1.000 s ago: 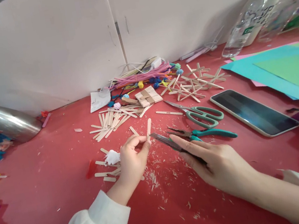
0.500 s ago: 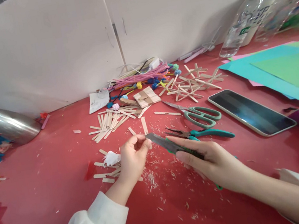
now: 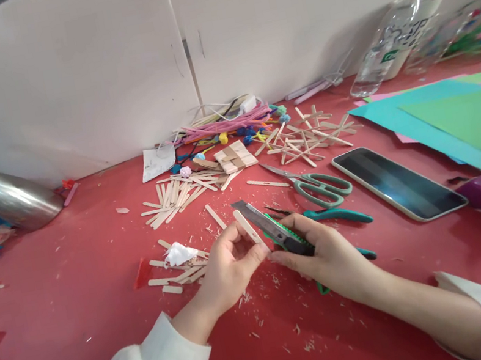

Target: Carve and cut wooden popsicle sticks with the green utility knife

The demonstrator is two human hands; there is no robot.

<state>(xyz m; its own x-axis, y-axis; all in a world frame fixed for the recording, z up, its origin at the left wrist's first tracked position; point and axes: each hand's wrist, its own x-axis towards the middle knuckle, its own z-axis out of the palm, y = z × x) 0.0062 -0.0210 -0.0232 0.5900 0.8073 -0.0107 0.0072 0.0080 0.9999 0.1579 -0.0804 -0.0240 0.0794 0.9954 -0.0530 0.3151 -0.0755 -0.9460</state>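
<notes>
My left hand pinches a pale wooden craft stick between thumb and fingers, tilted up to the left. My right hand grips a green utility knife; its grey blade lies alongside the stick, touching it. Both hands meet above the red table, over a scatter of fine wood shavings. Both sleeves are white.
Loose craft sticks and cut pieces lie behind and left of my hands. Two scissors and a phone sit to the right, coloured paper beyond. Stick stars, pipe cleaners, a metal jug and a clear bottle line the back.
Both hands drew closer together and toward me. The knife blade swung up against the stick, and the stick tipped from upright to leaning left.
</notes>
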